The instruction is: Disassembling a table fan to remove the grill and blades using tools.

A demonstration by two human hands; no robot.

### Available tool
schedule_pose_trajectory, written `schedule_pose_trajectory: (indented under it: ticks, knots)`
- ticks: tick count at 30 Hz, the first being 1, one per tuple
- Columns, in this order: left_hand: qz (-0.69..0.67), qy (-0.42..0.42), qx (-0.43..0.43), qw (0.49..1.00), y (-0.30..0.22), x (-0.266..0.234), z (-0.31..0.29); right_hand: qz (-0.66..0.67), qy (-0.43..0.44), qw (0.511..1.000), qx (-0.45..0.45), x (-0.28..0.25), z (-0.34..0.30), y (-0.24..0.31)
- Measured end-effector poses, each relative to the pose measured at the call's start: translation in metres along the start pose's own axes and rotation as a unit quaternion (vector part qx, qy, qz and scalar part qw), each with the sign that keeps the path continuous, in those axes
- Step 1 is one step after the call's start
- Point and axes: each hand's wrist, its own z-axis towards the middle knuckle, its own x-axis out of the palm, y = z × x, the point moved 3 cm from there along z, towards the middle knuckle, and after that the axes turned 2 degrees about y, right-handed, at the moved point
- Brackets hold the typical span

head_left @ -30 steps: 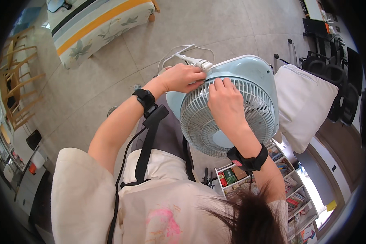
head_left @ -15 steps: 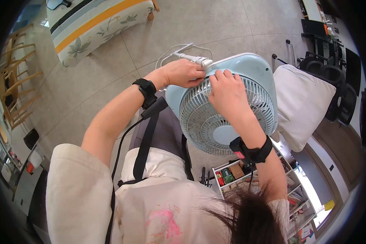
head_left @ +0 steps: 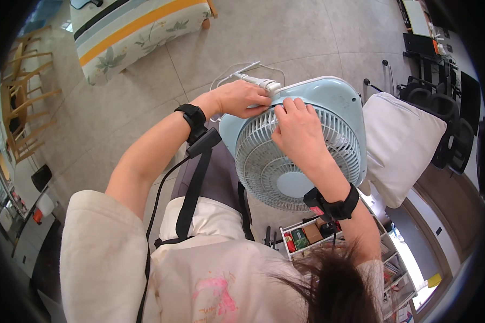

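Observation:
A box fan with a light blue housing stands in front of me, its round white grille facing up toward me. My left hand is closed at the grille's upper left rim, beside the housing edge; its fingertips are partly hidden. With fingers curled over the top of the rim, my right hand grips the grille just right of my left hand. A narrow dark gap shows between rim and housing near my fingers. Behind my left hand, a white folded cord or stand part sits against the housing.
A pale cushion lies right of the fan, near black chairs. Below the fan stands a white shelf unit with boxes and books. A cloth-covered table is at the far left, wooden chairs at the left edge.
The grille has shifted slightly left and down against the housing. My right hand has moved slightly with it; my left hand has stayed nearly in place.

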Motion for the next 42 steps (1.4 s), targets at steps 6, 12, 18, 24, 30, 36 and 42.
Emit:
schedule_pose_trajectory:
  ticks: [6,12,18,24,30,36,42]
  knots:
    - [0.002,0.008,0.003,1.0,-0.011,-0.006,0.003,0.016,0.011,1.0,0.004,-0.012,-0.007,0.006]
    - [0.022,0.002,-0.006,1.0,-0.015,0.001,-0.003,-0.031,0.017,0.999,0.026,-0.003,-0.009,0.017]
    - [0.053,0.032,-0.043,0.997,-0.013,0.003,-0.003,-0.048,0.018,0.998,0.037,0.001,-0.01,0.019]
    - [0.033,0.027,-0.072,0.997,-0.012,0.005,-0.005,-0.057,0.0,0.997,0.046,0.002,-0.013,0.023]
    - [0.013,0.037,-0.091,0.995,-0.012,0.004,-0.008,-0.077,0.014,0.996,0.042,-0.003,-0.014,0.026]
    - [0.017,0.024,-0.073,0.997,-0.018,0.004,-0.004,-0.062,0.01,0.998,0.029,-0.003,-0.016,0.025]
    - [-0.064,-0.07,-0.222,0.97,-0.035,0.013,-0.02,-0.029,0.0,0.999,0.015,-0.001,-0.02,0.022]
